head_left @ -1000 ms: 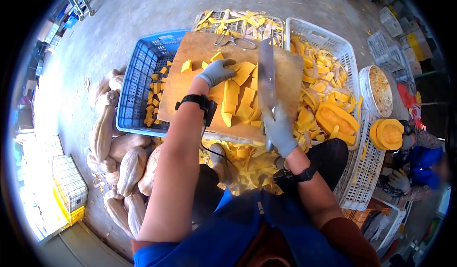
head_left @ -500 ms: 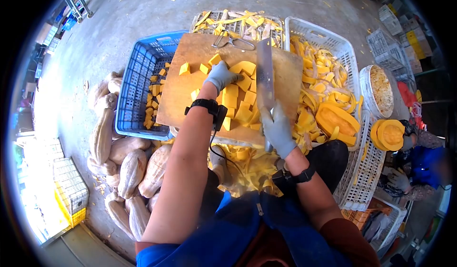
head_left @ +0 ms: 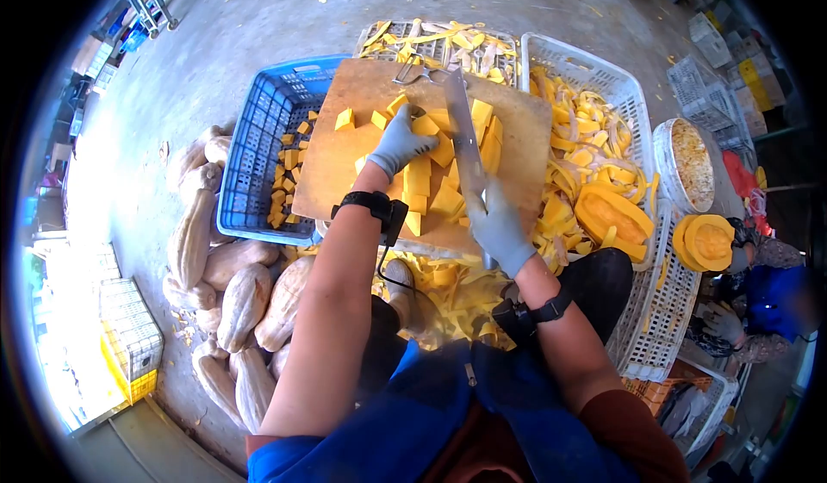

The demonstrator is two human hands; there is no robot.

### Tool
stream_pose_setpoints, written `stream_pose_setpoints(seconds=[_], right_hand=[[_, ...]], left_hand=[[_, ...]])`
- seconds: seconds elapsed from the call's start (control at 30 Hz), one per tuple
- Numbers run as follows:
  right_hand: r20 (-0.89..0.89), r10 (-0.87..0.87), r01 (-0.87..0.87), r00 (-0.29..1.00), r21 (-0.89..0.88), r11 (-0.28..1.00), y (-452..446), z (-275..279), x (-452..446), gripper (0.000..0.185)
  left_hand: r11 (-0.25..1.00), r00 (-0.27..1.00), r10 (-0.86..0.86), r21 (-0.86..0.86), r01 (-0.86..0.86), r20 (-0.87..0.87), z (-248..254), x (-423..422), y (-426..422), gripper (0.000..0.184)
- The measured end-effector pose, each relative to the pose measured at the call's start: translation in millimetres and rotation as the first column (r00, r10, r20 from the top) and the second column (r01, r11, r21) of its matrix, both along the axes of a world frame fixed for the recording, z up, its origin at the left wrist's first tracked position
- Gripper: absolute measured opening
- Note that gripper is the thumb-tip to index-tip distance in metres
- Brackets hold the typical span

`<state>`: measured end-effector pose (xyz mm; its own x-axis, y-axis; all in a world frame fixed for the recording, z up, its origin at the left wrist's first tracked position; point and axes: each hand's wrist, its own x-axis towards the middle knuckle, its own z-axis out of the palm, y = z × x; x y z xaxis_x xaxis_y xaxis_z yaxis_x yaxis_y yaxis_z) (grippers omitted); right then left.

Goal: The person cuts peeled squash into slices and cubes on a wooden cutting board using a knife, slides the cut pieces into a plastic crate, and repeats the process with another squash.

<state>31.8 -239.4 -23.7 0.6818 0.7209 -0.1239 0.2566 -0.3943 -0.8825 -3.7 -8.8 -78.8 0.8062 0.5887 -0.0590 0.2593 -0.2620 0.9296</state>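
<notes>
My gloved right hand [head_left: 502,231] is wrapped round the handle of a cleaver [head_left: 466,134]. The broad blade is down among orange pumpkin pieces on a wooden cutting board [head_left: 336,168]. My gloved left hand [head_left: 401,145] grips a pumpkin piece [head_left: 440,149] just left of the blade, thumb and fingers spread around it. Cut pumpkin chunks [head_left: 417,177] lie below that hand, and longer pumpkin strips [head_left: 489,143] sit right of the blade. A few loose cubes [head_left: 345,119] rest at the board's upper left. A peeler [head_left: 419,73] lies at the far edge.
A blue crate [head_left: 258,151] with pumpkin cubes stands left of the board. Whole pumpkins [head_left: 243,306] are heaped on the floor nearby. At right, a white crate [head_left: 633,95] holds peelings and a pumpkin half [head_left: 613,220]. A bucket [head_left: 689,164] and another person's gloved hand [head_left: 722,321] are farther right.
The cleaver has shifted left and its blade leans more, with cut strips now showing on its right. My left hand stays at the pumpkin. The whole view has shifted slightly.
</notes>
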Motion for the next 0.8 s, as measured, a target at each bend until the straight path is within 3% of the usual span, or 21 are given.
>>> stream_pose_setpoints(seconds=[0.07, 0.13, 0.23, 0.3, 0.43, 0.47, 0.57, 0.63, 0.7, 0.8], right_hand=[[0.066, 0.042, -0.038, 0.997, -0.056, 0.998, 4, -5, 8, 0.026], [-0.041, 0.047, -0.049, 0.998, -0.053, 0.997, 6, -16, 16, 0.025], [-0.064, 0.049, -0.052, 0.997, -0.047, 0.998, 8, -29, 23, 0.024], [-0.046, 0.043, -0.044, 0.998, -0.032, 0.999, 8, -25, 20, 0.024], [-0.02, 0.056, -0.055, 0.998, 0.032, 0.998, 8, -10, 4, 0.023], [-0.014, 0.078, -0.077, 0.997, 0.052, 0.996, 7, -8, -2, 0.023], [-0.003, 0.168, -0.166, 0.986, 0.112, 0.98, 5, -2, -22, 0.022], [0.034, 0.219, -0.222, 0.975, 0.087, 0.971, 4, 8, -36, 0.022], [0.031, 0.262, -0.264, 0.964, 0.059, 0.963, 2, 11, -48, 0.023], [-0.03, 0.316, -0.316, 0.948, 0.002, 0.949, 2, 17, -62, 0.025]], left_hand=[[0.968, 0.991, -0.042, -0.242, 0.073, 0.128, 2, -11, 4, 0.059], [0.856, 0.971, -0.011, -0.499, 0.132, 0.238, 6, -22, 4, 0.054], [0.516, 0.925, 0.14, -0.823, 0.237, 0.354, 15, -46, 7, 0.048], [0.228, 0.858, 0.264, -0.892, 0.389, 0.442, 19, -63, 13, 0.047], [0.318, 0.767, 0.456, -0.887, 0.334, 0.452, 19, -99, 16, 0.047], [0.283, 0.77, 0.518, -0.924, 0.257, 0.373, 16, -108, 20, 0.047], [0.418, 0.694, 0.623, -0.904, 0.094, 0.36, -5, -135, 21, 0.047], [0.296, 0.583, 0.777, -0.955, -0.002, 0.239, -9, -150, 17, 0.037], [0.29, 0.556, 0.819, -0.937, -0.195, 0.138, -26, -163, 19, 0.03], [0.496, 0.519, 0.822, -0.741, -0.452, 0.234, -57, -176, 11, 0.026]])
